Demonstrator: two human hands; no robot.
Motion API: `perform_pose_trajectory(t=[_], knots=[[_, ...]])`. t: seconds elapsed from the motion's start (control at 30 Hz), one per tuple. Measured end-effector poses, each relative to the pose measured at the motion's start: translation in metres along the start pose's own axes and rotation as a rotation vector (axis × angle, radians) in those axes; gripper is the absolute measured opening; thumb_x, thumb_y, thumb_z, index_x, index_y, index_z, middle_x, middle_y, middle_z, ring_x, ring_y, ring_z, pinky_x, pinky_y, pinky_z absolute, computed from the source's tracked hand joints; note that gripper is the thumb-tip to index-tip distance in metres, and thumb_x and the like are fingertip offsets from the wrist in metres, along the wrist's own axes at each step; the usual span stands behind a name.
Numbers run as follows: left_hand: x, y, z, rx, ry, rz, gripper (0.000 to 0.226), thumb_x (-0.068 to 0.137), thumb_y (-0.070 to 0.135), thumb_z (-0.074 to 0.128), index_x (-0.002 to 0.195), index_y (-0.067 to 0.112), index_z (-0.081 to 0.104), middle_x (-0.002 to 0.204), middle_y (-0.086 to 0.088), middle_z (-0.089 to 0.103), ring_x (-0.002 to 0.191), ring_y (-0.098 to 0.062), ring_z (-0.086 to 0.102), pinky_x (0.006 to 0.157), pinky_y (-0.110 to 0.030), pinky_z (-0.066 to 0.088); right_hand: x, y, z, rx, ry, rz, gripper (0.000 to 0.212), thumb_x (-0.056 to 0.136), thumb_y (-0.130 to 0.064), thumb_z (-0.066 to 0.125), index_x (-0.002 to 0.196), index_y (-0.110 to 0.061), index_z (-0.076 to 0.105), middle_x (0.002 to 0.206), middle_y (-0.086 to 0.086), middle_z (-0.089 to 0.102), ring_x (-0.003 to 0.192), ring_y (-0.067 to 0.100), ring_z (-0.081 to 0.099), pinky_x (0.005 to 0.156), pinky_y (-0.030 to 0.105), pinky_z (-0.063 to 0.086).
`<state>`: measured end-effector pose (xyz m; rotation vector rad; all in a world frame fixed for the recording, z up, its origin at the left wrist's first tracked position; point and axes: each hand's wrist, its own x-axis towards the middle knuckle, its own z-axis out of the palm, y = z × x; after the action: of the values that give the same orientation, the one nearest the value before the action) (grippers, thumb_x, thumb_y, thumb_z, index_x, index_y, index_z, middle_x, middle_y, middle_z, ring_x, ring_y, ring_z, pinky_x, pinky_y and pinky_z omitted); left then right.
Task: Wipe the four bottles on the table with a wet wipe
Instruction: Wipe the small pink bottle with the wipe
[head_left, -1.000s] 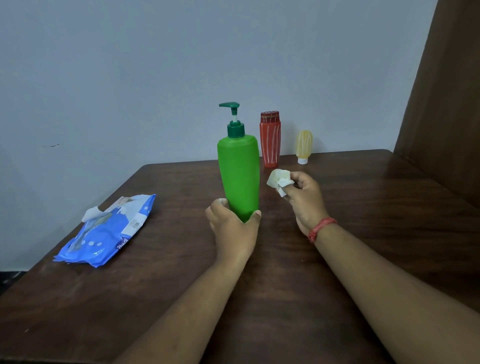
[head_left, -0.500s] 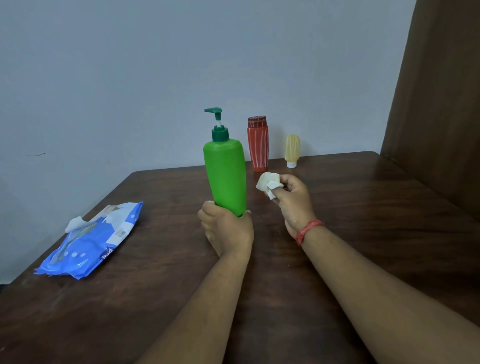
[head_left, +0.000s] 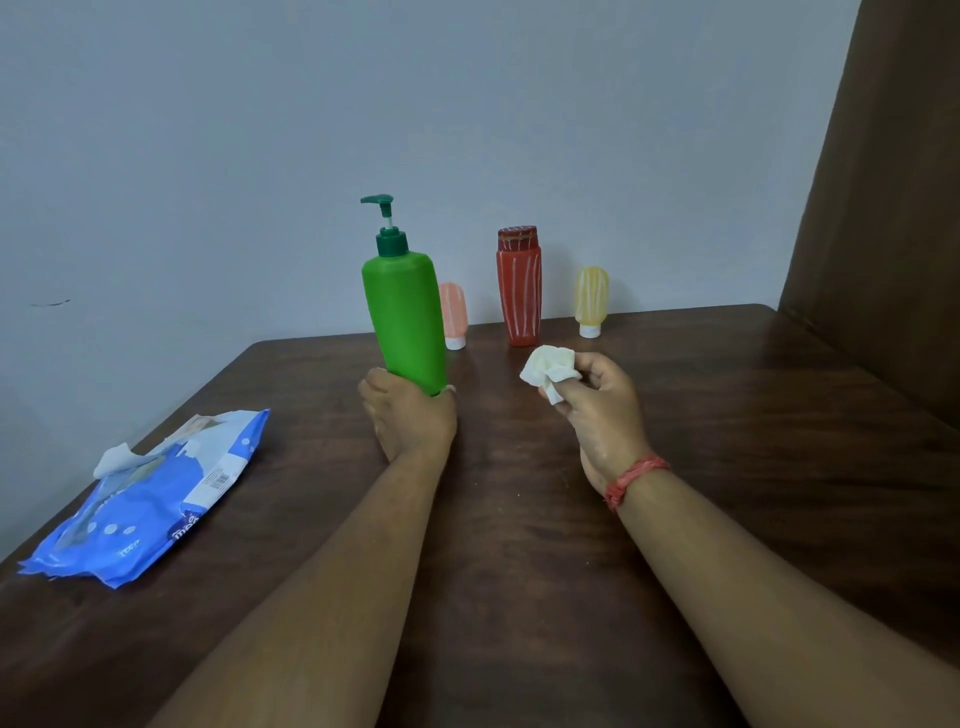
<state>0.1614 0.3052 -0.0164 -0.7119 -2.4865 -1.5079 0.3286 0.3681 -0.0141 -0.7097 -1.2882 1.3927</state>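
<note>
My left hand (head_left: 410, 421) grips the green pump bottle (head_left: 405, 312) low, now tilted left and drawn aside — pink tube (head_left: 453, 314) uncovered; right hand (head_left: 597, 410) pinches the crumpled wipe (head_left: 550, 366), clear of it — wiping paused.

Bare forearms, red thread wristband (head_left: 635, 479) on right

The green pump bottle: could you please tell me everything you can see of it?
The green pump bottle looks like smooth, opaque bright-green plastic, with a darker green collar and a pump head whose spout points left. No label shows. It is tilted, its top leaning left. The left hand grips its lower end, hiding the base, so I cannot tell whether it touches the table. It partly hides a small pink bottle behind it.
</note>
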Motion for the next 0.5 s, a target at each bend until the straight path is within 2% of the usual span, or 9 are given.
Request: perform_pose_trajectory(t=[0.13,0.27,0.5], knots=[[0.039,-0.011,0.011,0.006,0.010,-0.023,0.082,0.076,0.029,0.085,0.132,-0.003,0.034,0.138,-0.020,0.039,0.129,-0.039,0.040,0.103,-0.047,0.039,0.004,0.002,0.003,0.036,0.006,-0.001,0.011,0.090,-0.011,0.070,0.097,-0.020,0.072,0.101,0.001,0.075,0.103,0.020,0.070,0.095,0.045,0.056],[0.075,-0.020,0.022,0.004,0.009,-0.031,0.083,0.078,0.028,0.084,0.134,-0.004,0.032,0.140,-0.021,0.038,0.132,-0.038,0.038,0.107,-0.045,0.037,0.009,0.004,0.004,0.037,0.024,0.019,0.015,0.090,-0.010,0.070,0.095,-0.024,0.072,0.100,-0.005,0.075,0.103,0.016,0.070,0.094,0.041,0.057],[0.123,-0.030,0.040,0.020,0.010,-0.042,0.086,0.079,0.029,0.082,0.138,-0.005,0.030,0.142,-0.022,0.038,0.134,-0.038,0.037,0.106,-0.045,0.038,0.014,0.005,0.001,0.068,0.051,0.042,0.018,0.092,-0.008,0.068,0.103,-0.021,0.071,0.106,-0.005,0.075,0.105,0.016,0.070,0.090,0.034,0.057]])
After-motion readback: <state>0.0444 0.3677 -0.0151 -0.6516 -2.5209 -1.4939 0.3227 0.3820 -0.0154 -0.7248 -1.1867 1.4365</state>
